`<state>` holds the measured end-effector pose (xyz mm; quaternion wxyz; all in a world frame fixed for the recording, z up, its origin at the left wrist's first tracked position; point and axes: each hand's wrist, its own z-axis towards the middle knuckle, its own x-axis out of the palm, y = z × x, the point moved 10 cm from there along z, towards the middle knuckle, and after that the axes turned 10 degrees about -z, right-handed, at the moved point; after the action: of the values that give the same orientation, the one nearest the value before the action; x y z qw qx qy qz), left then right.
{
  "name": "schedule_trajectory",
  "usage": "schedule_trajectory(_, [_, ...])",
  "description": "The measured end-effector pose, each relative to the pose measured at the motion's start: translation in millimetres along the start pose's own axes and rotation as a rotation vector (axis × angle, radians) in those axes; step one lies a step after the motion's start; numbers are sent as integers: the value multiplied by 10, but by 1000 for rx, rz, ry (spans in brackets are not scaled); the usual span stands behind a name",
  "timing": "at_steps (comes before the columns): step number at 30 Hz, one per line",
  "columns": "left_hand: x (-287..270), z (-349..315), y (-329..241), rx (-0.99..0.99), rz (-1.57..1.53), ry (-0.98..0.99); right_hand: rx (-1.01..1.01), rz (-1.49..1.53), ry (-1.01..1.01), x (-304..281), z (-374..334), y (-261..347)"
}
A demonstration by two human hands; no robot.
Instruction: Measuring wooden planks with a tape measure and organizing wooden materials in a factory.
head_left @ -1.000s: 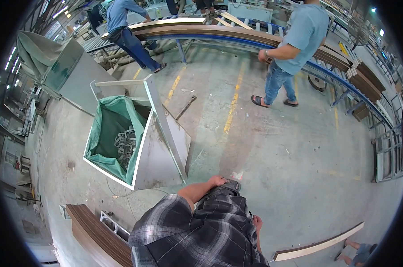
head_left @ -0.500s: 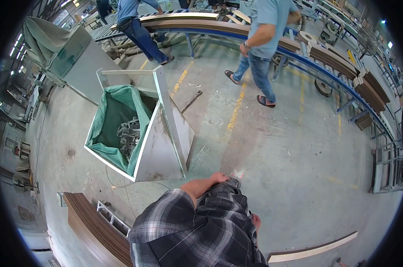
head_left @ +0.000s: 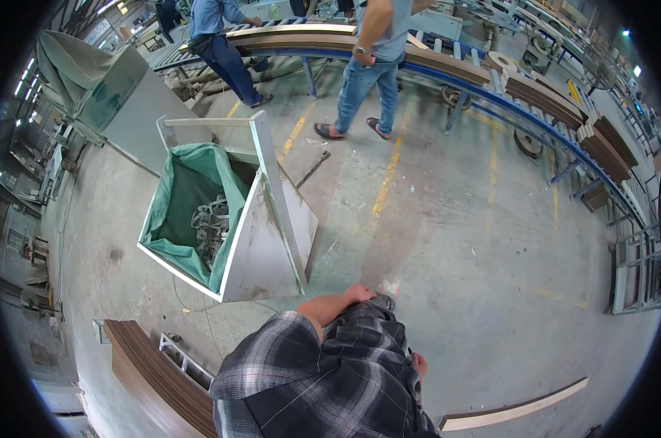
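Observation:
My left hand (head_left: 360, 293) rests at the front of my waist, against the dark checked shirt (head_left: 345, 358). Its fingers look curled in; what they hold, if anything, is hidden. Beside the shirt's right edge, only part of my right hand (head_left: 419, 365) shows, its fingers mostly hidden by my body. Ahead to the left stands a white slanted bin (head_left: 265, 252) lined with green cloth (head_left: 176, 197). Grey tangled strips (head_left: 211, 225) lie inside it. Neither hand touches the bin.
A stack of brown boards (head_left: 151, 372) lies at lower left, a single pale-edged board (head_left: 517, 406) at lower right. A blue-framed roller conveyor (head_left: 455, 69) carrying brown boards crosses the far side. Two co-workers, one in jeans (head_left: 367, 91), one in blue trousers (head_left: 232, 69), stand by it.
The co-worker in jeans has walked left along the conveyor. The other co-worker's arm has shifted over the boards. My hands stay in nearly the same place.

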<state>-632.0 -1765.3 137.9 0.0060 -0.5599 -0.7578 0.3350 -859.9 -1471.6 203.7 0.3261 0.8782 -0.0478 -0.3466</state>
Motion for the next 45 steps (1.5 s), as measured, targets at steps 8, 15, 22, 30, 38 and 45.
schedule_trajectory(8, [-62,-100,-47,-18,-18,-35,-5,57,45,23,-54,1])
schedule_trajectory(15, [-45,-111,43,-78,-104,-6,25,58,-10,6,-47,-23])
schedule_trajectory(22, [-70,-81,83,-75,-104,-49,-19,85,41,37,-14,53])
schedule_trajectory(30, [-70,-89,49,-6,-100,-52,6,39,8,10,-19,47])
schedule_trajectory(38, [-59,-76,64,-4,-92,-43,-37,72,46,36,-29,101])
schedule_trajectory(45, [-60,-118,57,-14,-105,-39,-19,86,6,45,26,-60])
